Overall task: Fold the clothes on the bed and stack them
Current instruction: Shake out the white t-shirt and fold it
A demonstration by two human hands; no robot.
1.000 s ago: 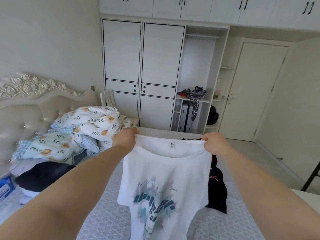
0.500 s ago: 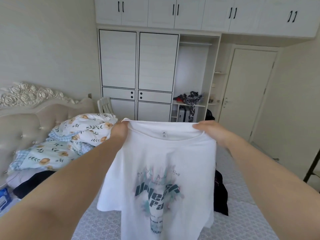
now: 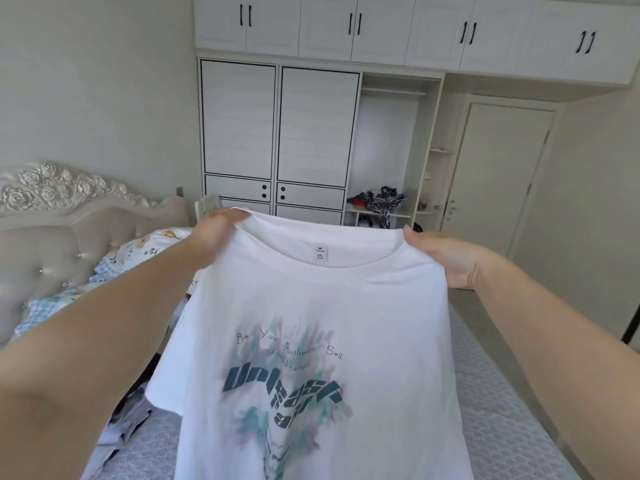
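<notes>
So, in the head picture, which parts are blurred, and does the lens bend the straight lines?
Head view: the left hand and the T-shirt print are smeared by motion; the neck label and the right hand are sharper; the wardrobe edges lean and bow, a wide-angle effect; soft daylight, no glare.

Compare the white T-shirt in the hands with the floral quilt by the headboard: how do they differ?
The white T-shirt hangs spread in the air, gripped at its shoulders by the left hand and right hand; the floral quilt lies bunched on the bed near the headboard. The T-shirt bears one central printed graphic with lettering; the quilt shows a scattered flower-and-leaf pattern. Both are light-coloured fabric.
</notes>
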